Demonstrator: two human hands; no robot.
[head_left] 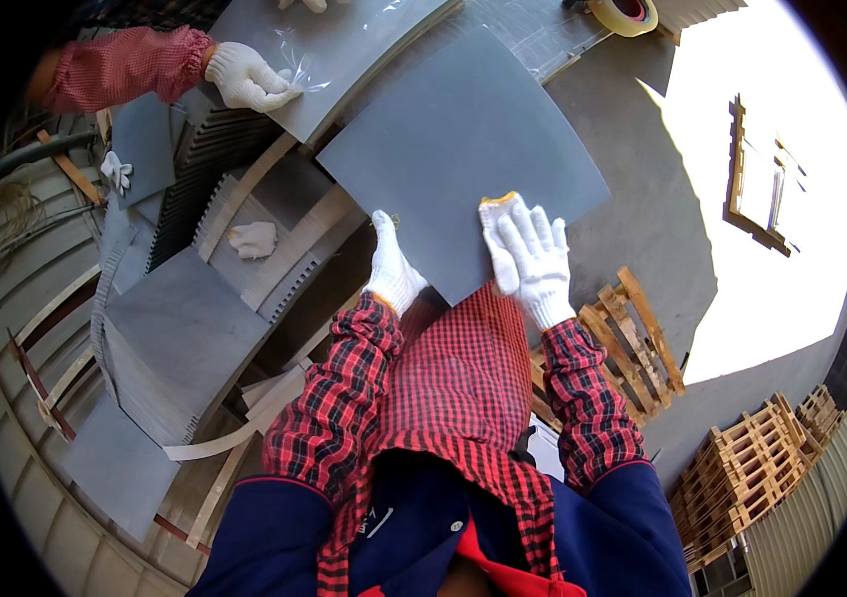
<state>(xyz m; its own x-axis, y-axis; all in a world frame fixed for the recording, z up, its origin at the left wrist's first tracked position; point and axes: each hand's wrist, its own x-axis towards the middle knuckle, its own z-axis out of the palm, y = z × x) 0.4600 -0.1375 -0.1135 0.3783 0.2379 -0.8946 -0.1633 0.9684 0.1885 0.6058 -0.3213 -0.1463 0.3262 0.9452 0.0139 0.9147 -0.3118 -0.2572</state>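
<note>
Head view: I log the big grey slate sheet (pixel 458 159) as landmark, lying flat and tilted, its near edge against the wearer's red checked apron (pixel 463 368). Left of the sheet, stacks of grey slates (pixel 180 338) with pale straps. Right of it and lower, wooden pallets (pixel 632 343). Beyond its far-left corner, a co-worker's gloved hand (pixel 249 78) rests on clear plastic film. Right hand (pixel 531 257), white glove, fingers spread flat on the sheet's near edge. Left hand (pixel 393 271), gloved, grips the sheet's near-left edge. Hands apart.
</note>
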